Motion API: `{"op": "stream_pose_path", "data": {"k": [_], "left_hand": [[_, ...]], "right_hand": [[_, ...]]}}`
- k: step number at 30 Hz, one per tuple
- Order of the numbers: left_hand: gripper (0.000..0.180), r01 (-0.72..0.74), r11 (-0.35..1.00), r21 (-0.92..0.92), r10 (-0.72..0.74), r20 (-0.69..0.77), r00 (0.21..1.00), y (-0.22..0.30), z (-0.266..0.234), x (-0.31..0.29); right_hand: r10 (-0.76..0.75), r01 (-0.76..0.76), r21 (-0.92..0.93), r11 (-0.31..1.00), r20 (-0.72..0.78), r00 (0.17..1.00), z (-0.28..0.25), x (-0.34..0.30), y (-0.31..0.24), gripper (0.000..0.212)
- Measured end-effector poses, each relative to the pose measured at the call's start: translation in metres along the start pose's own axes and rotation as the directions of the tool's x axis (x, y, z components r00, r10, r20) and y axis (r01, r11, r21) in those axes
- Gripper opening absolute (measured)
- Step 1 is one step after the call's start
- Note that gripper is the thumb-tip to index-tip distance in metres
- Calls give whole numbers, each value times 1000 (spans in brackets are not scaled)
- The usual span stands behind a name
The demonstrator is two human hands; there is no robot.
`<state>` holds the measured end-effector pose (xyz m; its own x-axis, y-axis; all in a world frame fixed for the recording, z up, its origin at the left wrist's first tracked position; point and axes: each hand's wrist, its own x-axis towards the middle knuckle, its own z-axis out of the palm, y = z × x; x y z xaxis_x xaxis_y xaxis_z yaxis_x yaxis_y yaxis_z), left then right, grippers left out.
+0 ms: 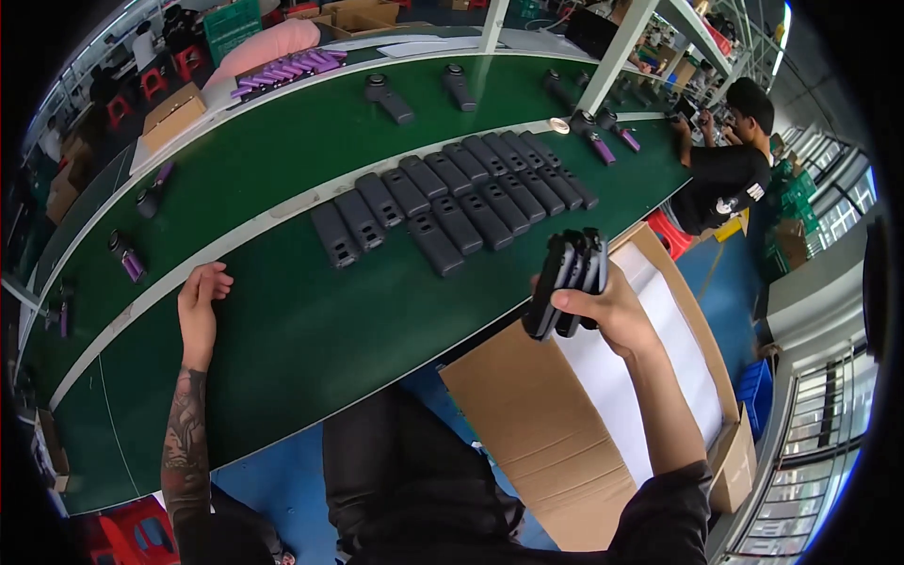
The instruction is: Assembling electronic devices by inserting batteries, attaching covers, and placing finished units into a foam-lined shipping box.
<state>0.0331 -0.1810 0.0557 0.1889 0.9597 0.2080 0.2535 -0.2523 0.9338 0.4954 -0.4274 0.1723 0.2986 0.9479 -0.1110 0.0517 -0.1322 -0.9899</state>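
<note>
My right hand (612,306) is closed around a small stack of dark plastic casings (570,273), their ends pointing up. It holds them above the table's near edge, beside an open cardboard box. My left hand (200,297) is over the left part of the green table (282,348), fingers loosely bent and apart, with nothing in it. Between the hands, farther back, several long dark grey casings (490,212) lie side by side in two slanting rows. Small dark openings show at the ends of some.
White sheets line the cardboard box (537,405). Beyond a pale rail (282,209), handheld devices with round heads (386,99) stand spaced out. Purple cylindrical parts (292,71) lie in rows at the back. A co-worker in black (734,160) sits at the right.
</note>
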Motion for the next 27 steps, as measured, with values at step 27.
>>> {"op": "stream_pose_path", "data": {"k": [27], "left_hand": [[69, -431, 646, 630, 301, 309, 902, 28, 4, -47]], "right_hand": [[120, 472, -837, 277, 517, 847, 314, 190, -23, 77]]}}
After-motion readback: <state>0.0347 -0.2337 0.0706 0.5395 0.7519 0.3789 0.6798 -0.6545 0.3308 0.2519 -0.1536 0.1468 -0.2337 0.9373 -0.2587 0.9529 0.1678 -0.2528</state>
